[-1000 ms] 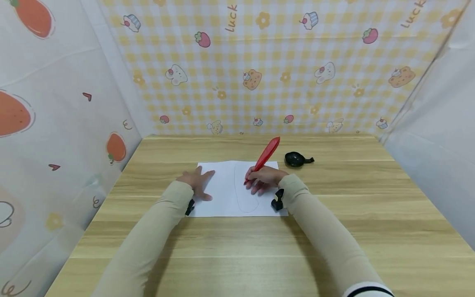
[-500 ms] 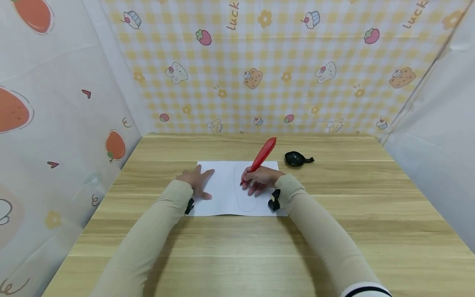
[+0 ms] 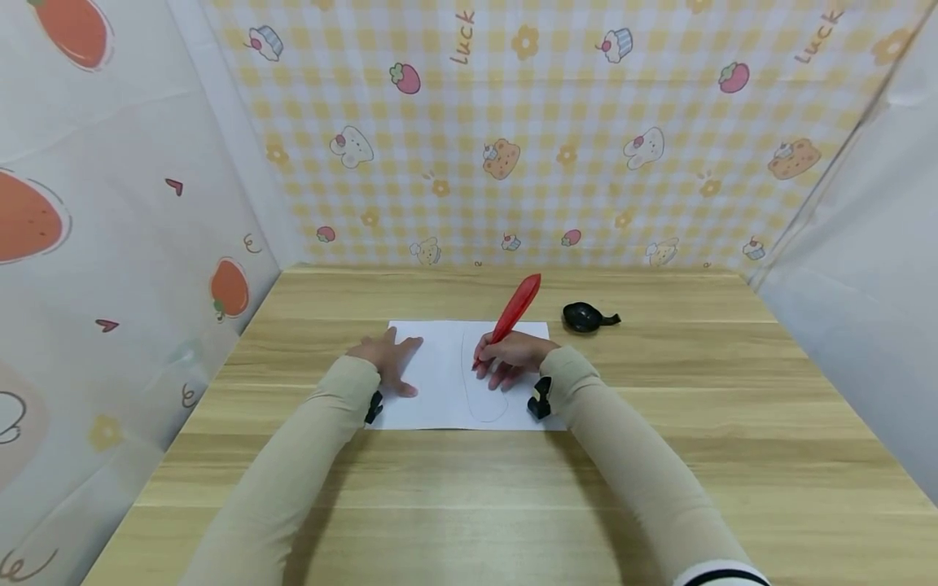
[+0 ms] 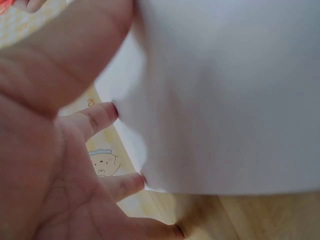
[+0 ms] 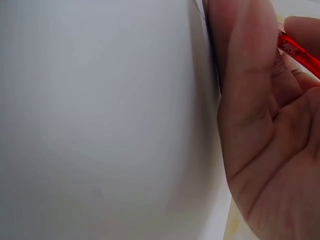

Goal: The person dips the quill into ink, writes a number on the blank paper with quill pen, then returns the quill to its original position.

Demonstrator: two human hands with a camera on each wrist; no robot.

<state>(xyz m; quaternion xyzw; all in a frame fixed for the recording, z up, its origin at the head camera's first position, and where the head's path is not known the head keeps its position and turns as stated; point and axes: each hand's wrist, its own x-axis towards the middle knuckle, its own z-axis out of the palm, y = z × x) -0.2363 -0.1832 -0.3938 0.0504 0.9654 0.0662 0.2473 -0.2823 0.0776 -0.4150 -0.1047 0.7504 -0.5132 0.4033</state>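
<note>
A white sheet of paper [image 3: 440, 399] with a crease down its middle lies flat on the table. My left hand [image 3: 384, 358] rests on its left edge with the fingers spread; in the left wrist view the fingertips [image 4: 135, 181] press the sheet. My right hand [image 3: 513, 352] pinches a red pen [image 3: 517, 308] with a wide, leaf-like upper part, its tip down at the paper. A thin curved line [image 3: 469, 399] runs down the sheet's right half and bends round at the bottom. In the right wrist view the curled fingers hide most of the pen.
A small black pan-shaped thing [image 3: 584, 317] with a short handle stands behind the right hand. The wooden table [image 3: 454, 505] meets a yellow checked cloth [image 3: 454, 163] at the back and a printed white cloth [image 3: 146, 268] on the left.
My right hand and the pen have shifted a little to the left over the paper, towards the drawn line. The left hand stays in its place.
</note>
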